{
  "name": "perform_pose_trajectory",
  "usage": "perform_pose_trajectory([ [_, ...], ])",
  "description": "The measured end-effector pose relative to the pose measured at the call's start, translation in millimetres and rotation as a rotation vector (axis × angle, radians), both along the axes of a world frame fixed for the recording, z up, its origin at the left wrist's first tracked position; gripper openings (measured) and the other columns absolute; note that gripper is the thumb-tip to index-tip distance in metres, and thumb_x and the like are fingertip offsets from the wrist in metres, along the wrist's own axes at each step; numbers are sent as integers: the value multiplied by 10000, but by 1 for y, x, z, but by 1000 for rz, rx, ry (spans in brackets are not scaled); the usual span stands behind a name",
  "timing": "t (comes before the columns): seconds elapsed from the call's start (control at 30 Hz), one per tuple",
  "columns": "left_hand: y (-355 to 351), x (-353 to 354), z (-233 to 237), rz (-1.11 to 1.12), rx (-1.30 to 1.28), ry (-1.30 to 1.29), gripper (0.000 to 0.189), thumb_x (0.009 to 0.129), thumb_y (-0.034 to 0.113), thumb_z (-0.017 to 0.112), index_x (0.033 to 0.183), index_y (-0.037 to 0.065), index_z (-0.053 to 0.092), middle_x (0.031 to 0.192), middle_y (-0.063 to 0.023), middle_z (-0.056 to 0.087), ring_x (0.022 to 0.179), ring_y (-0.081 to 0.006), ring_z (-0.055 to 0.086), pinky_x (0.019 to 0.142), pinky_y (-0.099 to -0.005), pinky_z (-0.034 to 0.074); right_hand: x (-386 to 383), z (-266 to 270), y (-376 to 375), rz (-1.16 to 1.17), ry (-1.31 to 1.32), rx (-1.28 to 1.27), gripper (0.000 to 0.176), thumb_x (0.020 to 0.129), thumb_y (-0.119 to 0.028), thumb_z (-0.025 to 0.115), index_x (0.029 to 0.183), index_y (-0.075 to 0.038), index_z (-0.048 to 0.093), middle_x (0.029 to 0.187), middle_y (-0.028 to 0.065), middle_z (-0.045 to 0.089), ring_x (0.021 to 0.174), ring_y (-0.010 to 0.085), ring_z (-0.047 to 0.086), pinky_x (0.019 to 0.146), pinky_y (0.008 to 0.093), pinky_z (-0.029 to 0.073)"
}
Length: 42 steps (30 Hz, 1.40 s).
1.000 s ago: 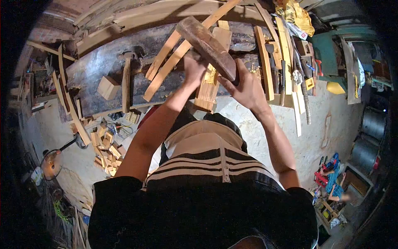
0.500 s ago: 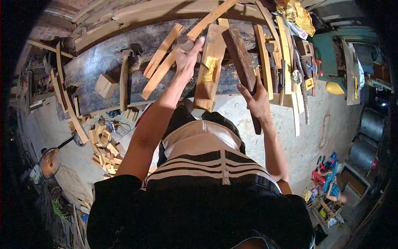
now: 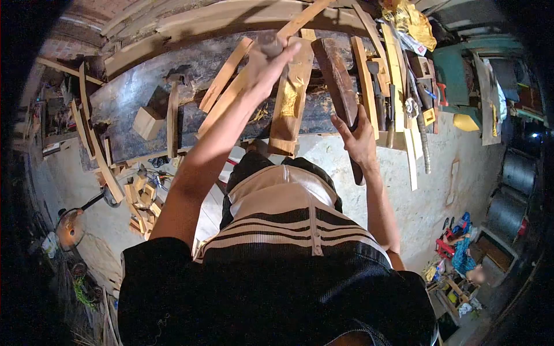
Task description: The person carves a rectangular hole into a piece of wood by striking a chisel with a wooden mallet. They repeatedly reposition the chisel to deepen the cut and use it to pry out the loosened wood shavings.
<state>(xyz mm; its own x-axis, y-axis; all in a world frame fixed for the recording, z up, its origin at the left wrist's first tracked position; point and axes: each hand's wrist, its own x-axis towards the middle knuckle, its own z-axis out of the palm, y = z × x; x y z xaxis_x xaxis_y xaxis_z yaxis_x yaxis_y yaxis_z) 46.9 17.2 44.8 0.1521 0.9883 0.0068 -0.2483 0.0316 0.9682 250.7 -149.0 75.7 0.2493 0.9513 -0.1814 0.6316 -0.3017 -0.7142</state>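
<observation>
Blurred by motion, my left hand (image 3: 264, 79) is closed around a tool with a round handle (image 3: 268, 44); its blade cannot be made out. Beside that hand lies a light wooden piece (image 3: 284, 128) with a recess and yellowish shavings (image 3: 290, 98) on it. My right hand (image 3: 362, 144) grips a long dark wooden bar (image 3: 340, 86) near its lower end. The bar slants up and left over the bench, to the right of the light piece.
The dark bench (image 3: 130, 86) holds a wooden block (image 3: 148, 123), a hammer (image 3: 173, 118), wood strips (image 3: 226, 75) and tools at the right. Offcuts (image 3: 141, 196) and a round lamp (image 3: 69, 229) are lower left. A person's blue clothing (image 3: 461, 254) shows lower right.
My left hand and its tool have moved up and slightly right, away from the recess. My right hand and the dark bar have shifted only slightly.
</observation>
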Motion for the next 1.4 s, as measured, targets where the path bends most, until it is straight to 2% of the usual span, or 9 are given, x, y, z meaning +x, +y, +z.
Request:
perform_pose_trajectory([
  [0.03, -11, 2, -5, 43, 42, -55, 213, 804, 150, 796, 815, 88, 593, 714, 9, 596, 620, -87, 578, 574, -275, 502, 0, -3, -1, 3, 21, 61, 533, 852, -441, 720, 1037, 19, 524, 673, 92, 592, 482, 145, 523, 462, 311, 443],
  [0.17, -30, -1, -23, 29, -35, 69, 238, 809, 143, 798, 791, 86, 568, 716, 22, 571, 636, -77, 555, 604, -265, 484, 1, -4, -5, -13, 42, 24, 527, 855, -447, 715, 1034, 11, 524, 679, 95, 592, 501, 142, 530, 482, 312, 448],
  [0.23, -35, -2, -22, 58, -2, 88, 244, 811, 138, 797, 782, 83, 560, 711, 27, 563, 638, -75, 545, 608, -252, 468, 1, 2, -5, 9, 39, -112, 574, 848, -413, 721, 1143, 23, 491, 831, 249, 679, 816, 386, 698, 701, 413, 531],
  [0.7, -55, 3, -38, 70, 12, -30, 178, 850, 102, 743, 797, 79, 574, 715, 34, 566, 651, -39, 524, 595, -221, 448, -60, 86, 28, 219, 134, 314, 595, 829, -401, 734, 1149, 30, 479, 804, 271, 660, 810, 395, 698, 682, 427, 533],
  [0.77, -56, 0, -45, 96, 143, 210, 109, 849, 70, 717, 863, 59, 610, 768, 37, 606, 743, -72, 573, 678, -253, 490, -62, 84, 31, 259, 110, 385, 551, 833, -407, 721, 1113, 9, 491, 733, 249, 653, 714, 398, 692, 617, 428, 534],
  [0.83, -62, 15, -39, 85, -236, -539, 114, 839, 43, 707, 939, 38, 652, 823, 26, 657, 792, -81, 599, 719, -269, 499, -55, 72, 35, 417, -263, 141, 501, 843, -395, 708, 1085, -10, 498, 640, 210, 631, 616, 401, 668, 555, 437, 524],
  [0.97, -65, 11, -36, 99, 89, 95, 163, 826, 12, 707, 982, 26, 662, 881, 21, 686, 832, -74, 610, 763, -271, 508, -50, 78, 40, 473, -237, 234, 488, 845, -382, 705, 1086, -19, 485, 587, 197, 605, 568, 395, 649, 517, 447, 506],
  [1.27, -67, -3, -30, 180, -208, -121, 63, 836, 5, 685, 880, 31, 649, 835, -2, 684, 764, -71, 617, 679, -229, 490, -49, 60, 37, 439, -184, 100, 485, 848, -377, 699, 1074, -7, 481, 716, 271, 635, 725, 444, 662, 646, 486, 526],
  [1.4, -51, -22, -34, 236, -70, -142, 117, 845, 11, 698, 794, 55, 602, 784, 32, 627, 708, -68, 574, 658, -257, 475, -37, 48, 34, 258, 69, 52, 509, 854, -370, 713, 1115, 20, 516, 742, 230, 642, 694, 294, 673, 634, 392, 503],
])
